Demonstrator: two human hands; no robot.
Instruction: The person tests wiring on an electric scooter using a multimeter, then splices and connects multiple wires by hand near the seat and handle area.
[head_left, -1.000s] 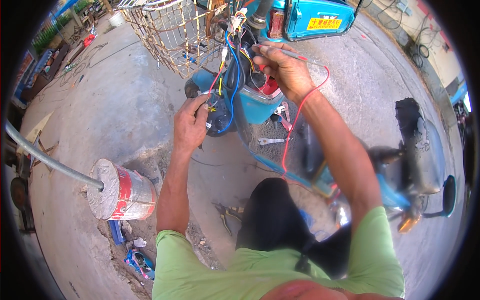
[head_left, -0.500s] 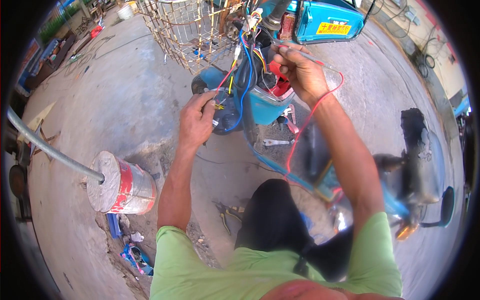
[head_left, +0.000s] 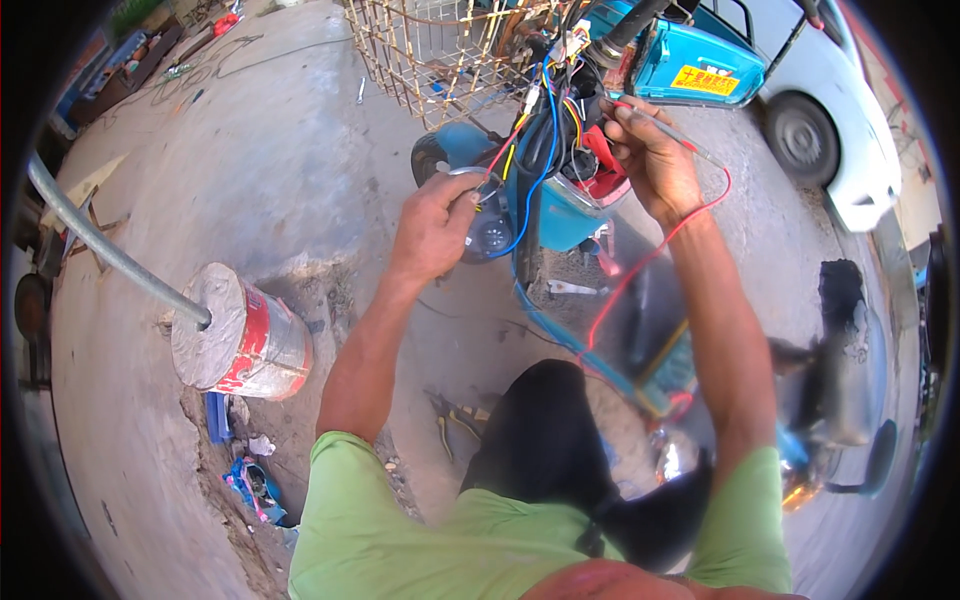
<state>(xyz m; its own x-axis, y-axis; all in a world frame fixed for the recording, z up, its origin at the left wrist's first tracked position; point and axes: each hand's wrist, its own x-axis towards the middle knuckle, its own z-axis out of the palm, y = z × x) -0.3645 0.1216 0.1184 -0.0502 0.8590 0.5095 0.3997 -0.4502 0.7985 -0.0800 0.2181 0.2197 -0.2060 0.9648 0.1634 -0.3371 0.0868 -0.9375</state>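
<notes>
My left hand (head_left: 435, 220) pinches a thin wire end (head_left: 483, 178) below a white connector, beside a dark round part (head_left: 490, 235) of the teal scooter (head_left: 565, 225). My right hand (head_left: 655, 165) grips a slim test probe (head_left: 700, 150), its tip up among the bundle of coloured wires (head_left: 550, 115) in the scooter's opened front. A red lead (head_left: 635, 275) runs from the probe down over my right wrist toward a blurred yellow-edged object (head_left: 660, 365) on the ground.
A rusty wire basket (head_left: 430, 50) hangs at the top. A bucket (head_left: 260, 335) holding a metal pole stands left. Pliers (head_left: 445, 430) and a wrench (head_left: 570, 287) lie below the scooter. A white car (head_left: 845, 165) stands upper right, above blurred dark parts (head_left: 840, 380).
The view has swung, so the scooter and both hands sit further right and the white car has come into view. Both hands keep their holds.
</notes>
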